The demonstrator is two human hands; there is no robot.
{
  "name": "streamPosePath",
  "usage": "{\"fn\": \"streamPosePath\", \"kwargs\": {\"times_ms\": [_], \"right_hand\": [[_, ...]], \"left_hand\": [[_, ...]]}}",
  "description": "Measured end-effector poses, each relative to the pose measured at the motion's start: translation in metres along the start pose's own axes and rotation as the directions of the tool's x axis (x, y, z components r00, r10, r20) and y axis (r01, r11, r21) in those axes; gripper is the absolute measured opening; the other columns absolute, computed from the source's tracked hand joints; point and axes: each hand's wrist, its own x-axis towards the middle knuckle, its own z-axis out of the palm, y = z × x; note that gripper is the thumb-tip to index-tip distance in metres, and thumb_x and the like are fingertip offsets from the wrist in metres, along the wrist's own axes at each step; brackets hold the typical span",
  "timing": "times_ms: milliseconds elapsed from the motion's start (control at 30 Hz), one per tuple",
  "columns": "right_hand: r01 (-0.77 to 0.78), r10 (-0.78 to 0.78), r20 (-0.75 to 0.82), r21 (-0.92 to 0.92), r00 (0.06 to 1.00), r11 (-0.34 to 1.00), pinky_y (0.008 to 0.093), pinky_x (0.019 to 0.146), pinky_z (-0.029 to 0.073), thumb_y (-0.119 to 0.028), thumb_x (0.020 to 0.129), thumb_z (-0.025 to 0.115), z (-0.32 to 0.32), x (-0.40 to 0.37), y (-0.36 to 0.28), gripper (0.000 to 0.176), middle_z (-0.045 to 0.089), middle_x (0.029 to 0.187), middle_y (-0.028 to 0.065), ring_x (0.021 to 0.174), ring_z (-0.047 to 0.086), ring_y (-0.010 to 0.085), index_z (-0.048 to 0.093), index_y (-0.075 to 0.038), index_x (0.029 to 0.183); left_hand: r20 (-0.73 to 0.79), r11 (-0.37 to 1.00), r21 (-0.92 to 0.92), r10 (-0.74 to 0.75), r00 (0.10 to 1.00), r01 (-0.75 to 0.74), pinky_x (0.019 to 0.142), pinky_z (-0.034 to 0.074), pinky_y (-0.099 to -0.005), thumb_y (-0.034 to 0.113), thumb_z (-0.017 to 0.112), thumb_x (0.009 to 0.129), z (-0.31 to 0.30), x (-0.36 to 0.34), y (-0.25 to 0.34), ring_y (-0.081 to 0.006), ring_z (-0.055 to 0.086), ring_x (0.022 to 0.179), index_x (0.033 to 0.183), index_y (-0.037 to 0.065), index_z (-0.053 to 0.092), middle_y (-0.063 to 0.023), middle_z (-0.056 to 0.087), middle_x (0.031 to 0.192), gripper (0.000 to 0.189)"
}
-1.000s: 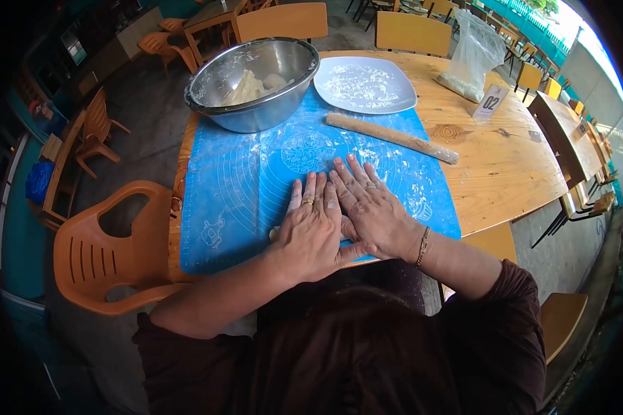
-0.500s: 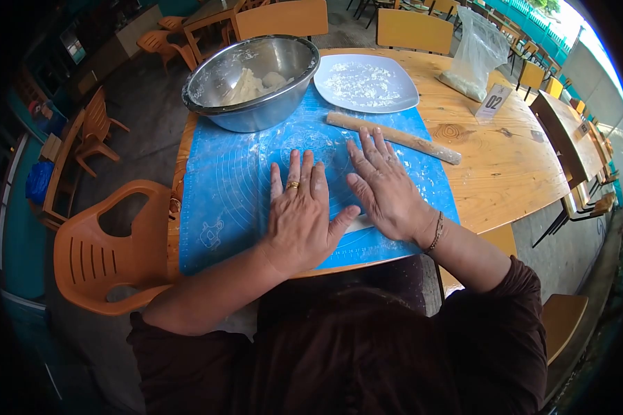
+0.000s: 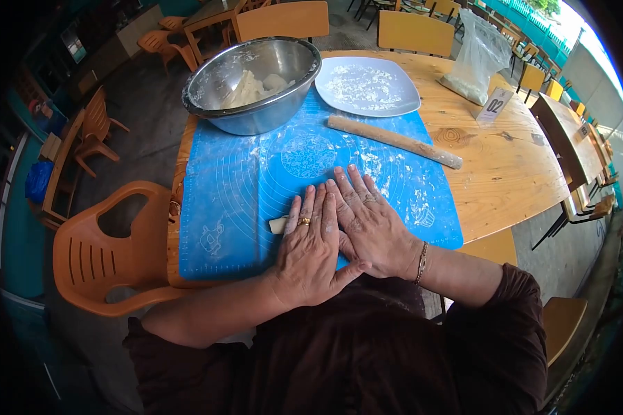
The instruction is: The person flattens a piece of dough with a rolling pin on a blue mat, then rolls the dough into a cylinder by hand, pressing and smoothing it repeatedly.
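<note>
My left hand (image 3: 308,249) lies flat, fingers stretched out, over a roll of dough (image 3: 277,225) whose pale end sticks out past the fingers. Beside it, my right hand (image 3: 374,225) is also flat, its fingertips close against those of the left. Most of the dough is hidden under the hands. Beneath them is a blue silicone pastry mat (image 3: 221,187) dusted with flour. Beyond the hands a wooden rolling pin (image 3: 394,142) lies slantwise across the mat's right edge.
A steel bowl (image 3: 270,114) with dough (image 3: 253,90) stands at the back left. Next to it sits a floured white plate (image 3: 367,83). A plastic bag (image 3: 474,55) and a number card (image 3: 493,105) are on the wooden table (image 3: 505,162). An orange chair (image 3: 111,249) is at left.
Both hands have drawn back toward my body and come together. The dough's left end now shows beside the left fingers. The bowl, plate and rolling pin have stayed in place.
</note>
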Motion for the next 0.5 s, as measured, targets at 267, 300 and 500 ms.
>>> {"fn": "streamPosePath", "kwargs": {"times_ms": [267, 300, 500], "right_hand": [[-0.065, 0.053, -0.071, -0.179, 0.996, 0.982, 0.0563, 0.124, 0.011, -0.043, 0.102, 0.035, 0.023, 0.053, 0.047, 0.072, 0.017, 0.161, 0.0348, 0.152, 0.01, 0.0503, 0.023, 0.004, 0.156], [-0.11, 0.101, -0.054, -0.191, 0.993, 0.975, 0.0544, 0.125, 0.008, -0.045, 0.103, 0.031, 0.023, 0.06, 0.05, 0.072, 0.015, 0.162, 0.0328, 0.153, 0.007, 0.0477, 0.024, 0.001, 0.157], [-0.231, 0.228, -0.037, -0.223, 0.973, 0.947, 0.053, 0.126, 0.006, -0.046, 0.104, 0.033, 0.022, 0.092, 0.071, 0.069, 0.012, 0.165, 0.0291, 0.154, 0.004, 0.0458, 0.026, -0.003, 0.158]], "left_hand": [[-0.005, 0.969, 0.216, -0.126, 0.992, 0.124, 0.121, 0.009, -0.0611, 0.067, 0.035, 0.099, 0.006, 0.052, -0.046, -0.0574, 0.017, 0.147, 0.146, -0.023, 0.019, -0.0433, 0.023, 0.153, 0.103], [-0.013, 0.966, 0.219, -0.137, 0.99, 0.137, 0.122, 0.011, -0.0594, 0.065, 0.035, 0.1, 0.005, 0.059, -0.052, -0.0548, 0.019, 0.147, 0.147, -0.021, 0.021, -0.0412, 0.026, 0.153, 0.099], [-0.002, 0.94, 0.268, -0.219, 0.976, 0.212, 0.116, 0.029, -0.0522, 0.055, 0.036, 0.103, -0.005, 0.091, -0.073, -0.0481, 0.041, 0.133, 0.138, -0.014, 0.044, -0.0341, 0.047, 0.139, 0.078]]}}
